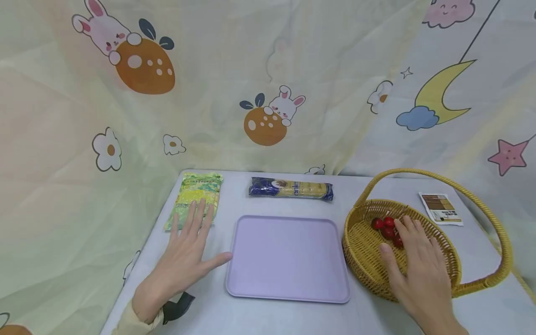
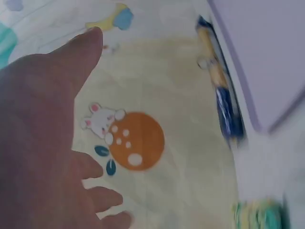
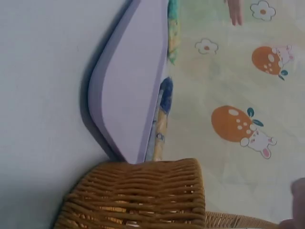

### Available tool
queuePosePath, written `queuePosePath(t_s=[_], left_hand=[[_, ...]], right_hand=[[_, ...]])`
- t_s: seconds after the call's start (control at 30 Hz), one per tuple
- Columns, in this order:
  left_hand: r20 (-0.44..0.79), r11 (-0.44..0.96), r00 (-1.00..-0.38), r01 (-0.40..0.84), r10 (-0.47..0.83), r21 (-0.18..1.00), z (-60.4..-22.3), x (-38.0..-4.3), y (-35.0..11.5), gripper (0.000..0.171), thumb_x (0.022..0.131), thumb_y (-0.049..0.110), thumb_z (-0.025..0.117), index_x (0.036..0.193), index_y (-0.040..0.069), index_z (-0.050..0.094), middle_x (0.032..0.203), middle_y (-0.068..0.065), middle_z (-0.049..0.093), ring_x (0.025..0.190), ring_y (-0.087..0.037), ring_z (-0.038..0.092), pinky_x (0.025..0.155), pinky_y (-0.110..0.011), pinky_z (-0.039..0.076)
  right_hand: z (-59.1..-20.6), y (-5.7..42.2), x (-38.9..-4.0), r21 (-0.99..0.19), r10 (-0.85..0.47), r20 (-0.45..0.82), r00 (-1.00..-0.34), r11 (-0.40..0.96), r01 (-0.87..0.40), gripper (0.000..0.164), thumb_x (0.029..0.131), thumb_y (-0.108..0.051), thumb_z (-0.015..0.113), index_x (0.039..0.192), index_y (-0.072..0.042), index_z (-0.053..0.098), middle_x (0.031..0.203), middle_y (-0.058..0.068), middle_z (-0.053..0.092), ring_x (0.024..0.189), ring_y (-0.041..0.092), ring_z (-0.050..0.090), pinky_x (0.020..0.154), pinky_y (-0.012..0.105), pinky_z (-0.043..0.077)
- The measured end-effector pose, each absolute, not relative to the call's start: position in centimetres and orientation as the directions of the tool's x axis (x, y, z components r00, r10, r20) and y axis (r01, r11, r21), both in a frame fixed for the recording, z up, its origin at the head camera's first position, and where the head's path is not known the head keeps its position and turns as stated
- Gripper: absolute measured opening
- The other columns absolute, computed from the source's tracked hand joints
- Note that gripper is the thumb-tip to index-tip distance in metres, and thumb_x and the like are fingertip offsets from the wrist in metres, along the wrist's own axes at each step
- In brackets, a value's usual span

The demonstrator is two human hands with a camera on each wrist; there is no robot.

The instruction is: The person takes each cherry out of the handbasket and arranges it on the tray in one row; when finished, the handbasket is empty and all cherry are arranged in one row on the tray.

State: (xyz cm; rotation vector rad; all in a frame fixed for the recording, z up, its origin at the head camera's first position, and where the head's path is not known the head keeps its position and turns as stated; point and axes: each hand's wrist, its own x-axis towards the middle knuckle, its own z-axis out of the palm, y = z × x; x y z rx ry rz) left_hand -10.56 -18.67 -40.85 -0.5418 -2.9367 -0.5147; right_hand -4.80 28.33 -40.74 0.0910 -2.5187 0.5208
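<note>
My left hand (image 1: pixel 186 253) is held up with its fingers spread, at the left of the lilac tray (image 1: pixel 289 258). In the head view its fingertips overlap a green and yellow packet (image 1: pixel 197 190). Nothing is in its grasp. My right hand (image 1: pixel 423 274), fingers extended, is over the wicker basket (image 1: pixel 356 260) at the right and holds nothing. Several red cherries (image 1: pixel 388 222) lie in the basket close by its fingertips; the hand hides part of the basket's inside. In the right wrist view, the basket's woven side (image 3: pixel 143 191) fills the bottom.
Behind the tray lies a long blue and yellow packet (image 1: pixel 291 188). A small white and brown sachet (image 1: pixel 441 208) rests at the back right, beyond the basket. The tall arched handle (image 1: pixel 504 246) stands out over the basket's right side. A printed cloth (image 1: pixel 209 93) hangs behind the table.
</note>
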Motion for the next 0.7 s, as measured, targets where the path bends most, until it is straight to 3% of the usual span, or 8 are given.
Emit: queuePosePath(t_s=[0.07, 0.17, 0.23, 0.3, 0.37, 0.47, 0.57, 0.7], left_hand=[[0.168, 0.798, -0.923, 0.385, 0.347, 0.463, -40.5, -10.7, -17.8, 0.112, 0.091, 0.069, 0.068, 0.170, 0.025, 0.000, 0.177, 0.003, -0.005, 0.164, -0.028, 0.005, 0.128, -0.061, 0.015], [0.267, 0.631, -0.884, 0.462, 0.384, 0.623, -39.9, -11.0, -16.2, 0.101, 0.091, 0.055, 0.076, 0.169, 0.030, 0.016, 0.174, 0.005, 0.021, 0.154, -0.023, 0.038, 0.119, -0.053, 0.041], [0.368, 0.507, -0.839, 0.538, 0.401, 0.674, -39.7, -11.4, -15.0, 0.088, 0.090, 0.042, 0.082, 0.164, 0.027, 0.035, 0.165, 0.003, 0.043, 0.141, -0.023, 0.055, 0.112, -0.046, 0.050], [0.446, 0.369, -0.795, 0.593, 0.412, 0.716, -39.6, -12.0, -13.7, 0.076, 0.088, 0.029, 0.086, 0.155, 0.021, 0.051, 0.153, 0.001, 0.058, 0.130, -0.022, 0.065, 0.107, -0.039, 0.054], [0.473, 0.222, -0.778, 0.589, 0.413, 0.777, -39.6, -12.5, -12.5, 0.068, 0.086, 0.018, 0.088, 0.148, 0.016, 0.059, 0.145, -0.001, 0.064, 0.128, -0.023, 0.067, 0.107, -0.034, 0.054], [0.455, 0.060, -0.787, 0.523, 0.418, 0.850, -39.7, -13.2, -11.0, 0.061, 0.085, 0.010, 0.087, 0.142, 0.011, 0.064, 0.140, -0.003, 0.068, 0.127, -0.023, 0.067, 0.107, -0.033, 0.054], [0.406, -0.039, -0.808, 0.433, 0.427, 0.901, -39.9, -13.8, -9.4, 0.056, 0.086, 0.007, 0.086, 0.139, 0.010, 0.067, 0.138, -0.008, 0.070, 0.126, -0.023, 0.068, 0.105, -0.035, 0.055], [0.340, -0.101, -0.826, 0.330, 0.449, 0.938, -40.2, -14.5, -7.2, 0.051, 0.087, 0.008, 0.085, 0.136, 0.011, 0.070, 0.134, -0.011, 0.072, 0.122, -0.024, 0.071, 0.100, -0.037, 0.058]], right_hand=[[-40.5, 28.2, -4.6, -0.351, 0.096, 0.697, -0.711, 0.910, -0.221, 0.058, 0.106, -0.043, 0.057, 0.150, -0.005, 0.056, 0.154, 0.020, 0.054, 0.151, 0.035, 0.042, 0.131, 0.036, 0.019], [-39.9, 27.8, -4.5, -0.351, 0.207, 0.874, -0.439, 0.894, -0.277, 0.046, 0.102, -0.035, 0.065, 0.124, 0.005, 0.072, 0.127, 0.025, 0.071, 0.126, 0.042, 0.063, 0.120, 0.026, 0.036], [-39.6, 27.4, -4.5, -0.355, 0.288, 0.925, -0.247, 0.887, -0.296, 0.035, 0.097, -0.024, 0.070, 0.109, 0.008, 0.076, 0.115, 0.027, 0.074, 0.115, 0.047, 0.064, 0.115, 0.026, 0.038], [-39.5, 27.3, -4.6, -0.375, 0.368, 0.927, -0.079, 0.885, -0.277, 0.029, 0.092, -0.019, 0.072, 0.100, 0.009, 0.075, 0.110, 0.025, 0.074, 0.113, 0.046, 0.060, 0.112, 0.034, 0.038], [-39.7, 27.6, -4.5, -0.403, 0.420, 0.907, 0.023, 0.885, -0.234, 0.029, 0.090, -0.020, 0.072, 0.097, 0.008, 0.071, 0.114, 0.020, 0.071, 0.117, 0.043, 0.053, 0.113, 0.043, 0.036], [-40.4, 28.6, -4.2, -0.479, 0.493, 0.869, 0.032, 0.857, -0.189, 0.036, 0.089, -0.025, 0.071, 0.103, 0.007, 0.062, 0.130, 0.010, 0.059, 0.130, 0.037, 0.044, 0.120, 0.047, 0.032], [-41.6, 29.8, -3.6, -0.595, 0.589, 0.803, -0.090, 0.783, -0.182, 0.043, 0.093, -0.025, 0.069, 0.123, 0.002, 0.057, 0.145, 0.006, 0.050, 0.139, 0.028, 0.043, 0.121, 0.036, 0.033], [-43.3, 31.3, -3.4, -0.726, 0.693, 0.687, -0.216, 0.660, -0.193, 0.050, 0.100, -0.018, 0.063, 0.144, 0.000, 0.045, 0.144, 0.004, 0.053, 0.129, 0.016, 0.056, 0.107, 0.023, 0.045]])
